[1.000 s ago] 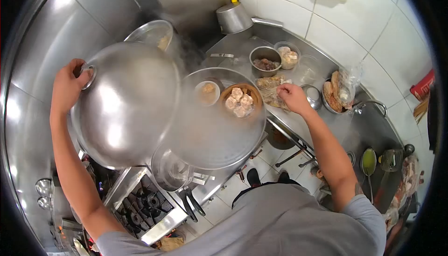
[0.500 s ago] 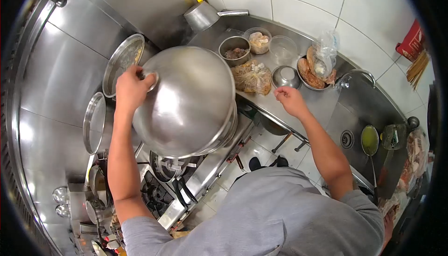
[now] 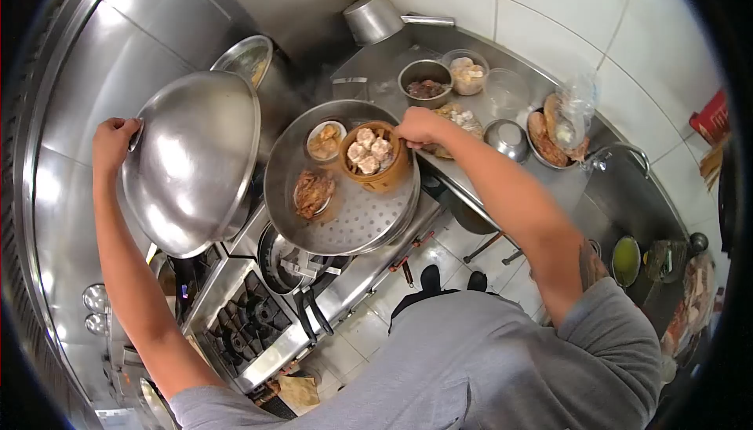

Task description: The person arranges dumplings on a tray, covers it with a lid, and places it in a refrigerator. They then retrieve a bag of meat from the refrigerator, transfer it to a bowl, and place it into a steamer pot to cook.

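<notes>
My left hand (image 3: 116, 143) grips the knob of a big domed steel lid (image 3: 192, 163), which is held tilted to the left of the steamer. Uncovered, the wide steel steamer pot (image 3: 345, 226) shows its perforated floor. In it are a small white dish with yellowish food (image 3: 325, 141) and a dish of brown cooked meat (image 3: 314, 193). A round bamboo steamer basket (image 3: 382, 180) holds several pale dumplings (image 3: 369, 150). My right hand (image 3: 422, 128) is closed on that basket's right rim; its fingertips are partly hidden.
Burners (image 3: 251, 316) and a handled pan (image 3: 274, 261) lie in front of the pot. To the right, the counter bears a steel pot of meat (image 3: 425, 81), tubs, an upturned steel bowl (image 3: 506, 140) and a meat bowl. Beyond is the sink (image 3: 627, 202).
The lid has come off the steamer and moved left in my left hand, exposing the food. My right hand has moved left from beside the steel bowl and taken hold of the bamboo basket.
</notes>
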The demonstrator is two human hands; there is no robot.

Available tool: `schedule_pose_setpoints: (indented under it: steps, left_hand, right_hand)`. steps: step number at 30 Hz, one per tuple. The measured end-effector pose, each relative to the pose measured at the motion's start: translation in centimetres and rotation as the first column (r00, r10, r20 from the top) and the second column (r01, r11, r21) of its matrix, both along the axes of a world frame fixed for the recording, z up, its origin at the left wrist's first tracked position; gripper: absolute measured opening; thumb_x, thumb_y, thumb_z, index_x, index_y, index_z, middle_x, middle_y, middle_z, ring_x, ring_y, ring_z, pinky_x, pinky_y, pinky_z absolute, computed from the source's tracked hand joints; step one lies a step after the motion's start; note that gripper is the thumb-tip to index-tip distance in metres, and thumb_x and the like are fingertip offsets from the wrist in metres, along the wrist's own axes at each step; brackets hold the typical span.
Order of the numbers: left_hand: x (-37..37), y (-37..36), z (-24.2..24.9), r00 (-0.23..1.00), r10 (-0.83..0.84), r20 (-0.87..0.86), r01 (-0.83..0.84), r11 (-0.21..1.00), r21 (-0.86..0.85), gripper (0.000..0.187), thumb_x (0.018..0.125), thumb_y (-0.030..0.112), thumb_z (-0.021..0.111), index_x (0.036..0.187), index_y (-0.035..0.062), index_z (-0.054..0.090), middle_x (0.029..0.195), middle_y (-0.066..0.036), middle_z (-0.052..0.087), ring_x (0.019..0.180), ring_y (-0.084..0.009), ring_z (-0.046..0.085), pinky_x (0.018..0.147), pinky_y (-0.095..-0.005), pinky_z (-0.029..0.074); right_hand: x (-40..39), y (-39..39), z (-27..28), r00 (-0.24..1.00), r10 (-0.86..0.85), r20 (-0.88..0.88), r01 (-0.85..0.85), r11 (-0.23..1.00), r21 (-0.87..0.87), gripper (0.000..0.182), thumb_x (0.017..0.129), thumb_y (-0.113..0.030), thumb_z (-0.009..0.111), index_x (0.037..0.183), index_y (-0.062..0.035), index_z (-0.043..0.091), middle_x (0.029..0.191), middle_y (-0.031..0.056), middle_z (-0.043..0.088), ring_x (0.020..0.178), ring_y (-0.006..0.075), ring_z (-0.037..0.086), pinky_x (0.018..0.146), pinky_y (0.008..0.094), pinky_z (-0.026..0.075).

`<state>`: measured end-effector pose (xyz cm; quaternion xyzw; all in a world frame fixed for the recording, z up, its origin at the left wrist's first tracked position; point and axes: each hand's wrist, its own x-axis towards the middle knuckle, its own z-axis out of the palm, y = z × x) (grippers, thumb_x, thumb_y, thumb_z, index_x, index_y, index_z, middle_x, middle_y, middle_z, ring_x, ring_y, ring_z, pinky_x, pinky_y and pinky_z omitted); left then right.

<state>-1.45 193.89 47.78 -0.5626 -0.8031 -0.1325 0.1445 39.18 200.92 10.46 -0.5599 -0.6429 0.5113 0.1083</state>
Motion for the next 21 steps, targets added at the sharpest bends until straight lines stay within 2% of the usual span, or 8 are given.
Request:
schedule_pose_setpoints:
  steps: [4, 6, 7, 9, 10, 12, 16, 21]
  left_hand:
    - [-6.3, 0.2, -1.5, 0.996, 0.055, -0.072, -0.055, 0.998, 0.005, 0.046, 0.074, 0.038, 0.067, 0.086, -0.0064, 0.069, 0.073, -0.015, 0.067, 0.071, -0.0245, 0.064, 0.070, -0.0353, 0.049]
    - [-10.5, 1.1, -2.6, 0.988, 0.070, -0.139, -0.069, 0.998, 0.013, 0.048, 0.071, 0.041, 0.066, 0.083, -0.0059, 0.070, 0.075, -0.019, 0.068, 0.073, -0.0294, 0.067, 0.072, -0.0385, 0.050]
    - [-12.1, 1.5, -3.4, 0.987, 0.083, -0.139, -0.081, 0.997, 0.016, 0.048, 0.071, 0.041, 0.066, 0.083, -0.0059, 0.070, 0.075, -0.019, 0.068, 0.073, -0.0294, 0.067, 0.072, -0.0385, 0.050]
    - [-14.8, 2.2, -4.3, 0.982, 0.190, -0.020, -0.190, 0.981, -0.031, 0.050, 0.069, 0.042, 0.066, 0.085, -0.0054, 0.070, 0.077, -0.020, 0.069, 0.077, -0.0317, 0.067, 0.075, -0.0394, 0.050]
    - [-15.3, 2.4, -4.4, 0.976, 0.220, 0.002, -0.219, 0.973, -0.072, 0.050, 0.069, 0.042, 0.065, 0.084, -0.0056, 0.070, 0.082, -0.021, 0.070, 0.082, -0.0332, 0.068, 0.080, -0.0401, 0.051]
    - [-17.8, 3.5, -5.3, 0.970, 0.241, -0.024, -0.242, 0.969, -0.045, 0.050, 0.069, 0.041, 0.065, 0.087, -0.0054, 0.070, 0.088, -0.023, 0.069, 0.087, -0.0344, 0.067, 0.083, -0.0410, 0.050]
    - [-20.2, 6.0, -5.9, 0.960, 0.280, -0.020, -0.281, 0.958, -0.053, 0.053, 0.073, 0.041, 0.063, 0.098, -0.0046, 0.069, 0.106, -0.026, 0.067, 0.101, -0.0378, 0.064, 0.090, -0.0436, 0.049]
    - [-21.6, 7.9, -7.2, 0.961, 0.269, -0.071, -0.270, 0.963, -0.008, 0.055, 0.082, 0.045, 0.062, 0.107, -0.0035, 0.066, 0.113, -0.025, 0.065, 0.107, -0.0376, 0.062, 0.095, -0.0441, 0.046]
  right_hand:
    - [-0.9, -0.1, 0.8, 0.989, 0.107, 0.100, -0.106, 0.994, -0.013, 0.032, 0.078, -0.027, 0.060, 0.068, 0.0028, 0.067, 0.065, 0.0158, 0.066, 0.052, 0.0238, 0.062, 0.056, 0.0347, 0.052]
    - [-1.4, 0.2, 0.3, 0.965, 0.106, 0.240, -0.142, 0.980, 0.140, 0.030, 0.075, -0.025, 0.064, 0.066, 0.0033, 0.069, 0.060, 0.0167, 0.065, 0.053, 0.0217, 0.065, 0.055, 0.0351, 0.052]
    - [-1.7, 0.1, -0.1, 0.963, 0.118, 0.241, -0.155, 0.978, 0.143, 0.030, 0.075, -0.025, 0.064, 0.066, 0.0033, 0.069, 0.060, 0.0167, 0.065, 0.053, 0.0217, 0.065, 0.055, 0.0351, 0.052]
    - [-2.2, -0.1, -0.6, 0.943, -0.015, 0.332, -0.118, 0.919, 0.375, 0.031, 0.074, -0.026, 0.065, 0.067, 0.0043, 0.068, 0.060, 0.0165, 0.065, 0.053, 0.0224, 0.065, 0.056, 0.0361, 0.052]
    - [-2.4, -0.2, -0.3, 0.942, -0.009, 0.335, -0.125, 0.918, 0.377, 0.031, 0.074, -0.026, 0.065, 0.067, 0.0043, 0.068, 0.060, 0.0165, 0.065, 0.053, 0.0224, 0.065, 0.056, 0.0361, 0.052]
    - [-2.3, -0.6, 1.9, 0.944, 0.003, 0.330, -0.133, 0.919, 0.372, 0.041, 0.074, -0.030, 0.065, 0.069, 0.0100, 0.066, 0.070, 0.0271, 0.064, 0.067, 0.0379, 0.066, 0.069, 0.0423, 0.054]
    - [-2.2, -1.7, 6.2, 0.976, -0.026, 0.217, -0.046, 0.946, 0.320, 0.039, 0.074, -0.030, 0.066, 0.068, 0.0084, 0.065, 0.068, 0.0284, 0.061, 0.068, 0.0380, 0.065, 0.066, 0.0436, 0.051]
    - [-2.4, -4.6, 9.0, 0.975, -0.077, 0.208, -0.005, 0.931, 0.366, 0.037, 0.074, -0.029, 0.065, 0.069, 0.0075, 0.064, 0.066, 0.0279, 0.060, 0.064, 0.0395, 0.063, 0.064, 0.0443, 0.051]
